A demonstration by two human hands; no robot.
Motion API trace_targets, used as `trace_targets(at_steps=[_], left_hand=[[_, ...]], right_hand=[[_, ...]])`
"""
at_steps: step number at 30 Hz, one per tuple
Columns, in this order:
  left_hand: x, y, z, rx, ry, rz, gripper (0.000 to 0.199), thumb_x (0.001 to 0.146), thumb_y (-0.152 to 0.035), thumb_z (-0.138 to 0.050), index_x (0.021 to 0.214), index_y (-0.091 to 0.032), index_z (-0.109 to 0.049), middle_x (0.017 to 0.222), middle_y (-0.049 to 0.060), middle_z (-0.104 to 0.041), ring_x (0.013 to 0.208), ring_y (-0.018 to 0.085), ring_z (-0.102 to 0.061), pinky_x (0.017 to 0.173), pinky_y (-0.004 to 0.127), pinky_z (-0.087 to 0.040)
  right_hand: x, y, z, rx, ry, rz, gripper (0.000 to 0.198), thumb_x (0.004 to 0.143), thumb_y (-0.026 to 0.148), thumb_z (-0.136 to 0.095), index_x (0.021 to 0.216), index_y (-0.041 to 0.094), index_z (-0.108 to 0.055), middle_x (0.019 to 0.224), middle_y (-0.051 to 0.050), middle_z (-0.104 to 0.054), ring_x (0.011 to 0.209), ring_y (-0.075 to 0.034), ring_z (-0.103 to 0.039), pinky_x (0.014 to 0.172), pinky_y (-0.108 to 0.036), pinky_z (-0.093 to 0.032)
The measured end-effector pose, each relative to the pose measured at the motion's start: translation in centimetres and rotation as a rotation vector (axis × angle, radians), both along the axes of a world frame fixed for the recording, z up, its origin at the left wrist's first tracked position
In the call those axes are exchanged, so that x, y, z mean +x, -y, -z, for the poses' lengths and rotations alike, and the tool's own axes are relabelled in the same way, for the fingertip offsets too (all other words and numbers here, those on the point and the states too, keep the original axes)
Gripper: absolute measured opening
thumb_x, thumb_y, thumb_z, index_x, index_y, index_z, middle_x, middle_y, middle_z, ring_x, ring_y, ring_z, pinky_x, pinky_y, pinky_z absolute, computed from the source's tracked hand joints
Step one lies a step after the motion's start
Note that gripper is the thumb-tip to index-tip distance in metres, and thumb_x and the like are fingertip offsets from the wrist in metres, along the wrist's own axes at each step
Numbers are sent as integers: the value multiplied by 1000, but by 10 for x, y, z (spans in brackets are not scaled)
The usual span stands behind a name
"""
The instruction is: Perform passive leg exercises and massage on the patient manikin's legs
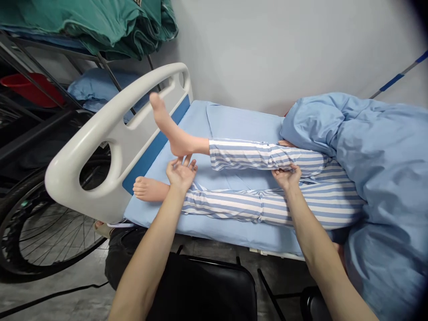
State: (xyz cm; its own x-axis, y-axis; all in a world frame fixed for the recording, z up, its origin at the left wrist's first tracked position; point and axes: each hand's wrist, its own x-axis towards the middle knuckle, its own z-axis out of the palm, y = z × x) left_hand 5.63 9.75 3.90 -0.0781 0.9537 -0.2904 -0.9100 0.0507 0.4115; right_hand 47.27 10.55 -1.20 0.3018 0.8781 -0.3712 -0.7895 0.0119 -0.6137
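A manikin in blue-and-white striped trousers lies on the bed, its far leg (240, 154) raised off the sheet. Under the heel of the bare far foot (170, 131), my left hand (182, 173) is palm up, fingertips curled beneath the ankle. Farther up, my right hand (287, 176) supports the same leg from below near the knee, fingers partly hidden by the trouser cloth. The near leg (227, 204) rests flat on the bed, its bare foot (150, 189) close to the footboard and just left of my left wrist.
The white footboard (117, 116) stands at the left end of the light-blue sheet (230, 118). A bunched blue quilt (384, 147) covers the upper body. Below are black chairs (214, 285); at left are a wheel (50, 236) and a rack with green cloth (110, 22).
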Motion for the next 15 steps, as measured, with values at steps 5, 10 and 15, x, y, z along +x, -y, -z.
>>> trace_targets(at_steps=[5, 10, 15], left_hand=[[13, -10, -83, 205, -68, 102, 28, 81, -36, -51, 102, -20, -62, 118, 10, -65, 86, 22, -67, 60, 27, -53], [35, -16, -146, 416, -95, 209, 31, 88, -31, -41, 106, -15, -60, 120, 8, -59, 104, 27, -67, 71, 30, -55], [57, -24, -172, 282, -89, 73, 23, 89, -34, -45, 93, -15, -58, 99, 3, -57, 97, 23, -69, 75, 31, -54]], right_hand=[[5, -1, -7, 141, -54, 23, 22, 76, 38, -47, 89, 22, -51, 87, -3, -61, 86, -15, -66, 77, -35, -61], [10, 1, -12, 208, -97, 69, 24, 78, 40, -44, 91, 21, -51, 97, -6, -62, 97, -17, -65, 79, -36, -61], [14, 2, -11, 204, -109, 84, 23, 77, 42, -48, 92, 23, -48, 92, -3, -62, 92, -18, -66, 76, -37, -62]])
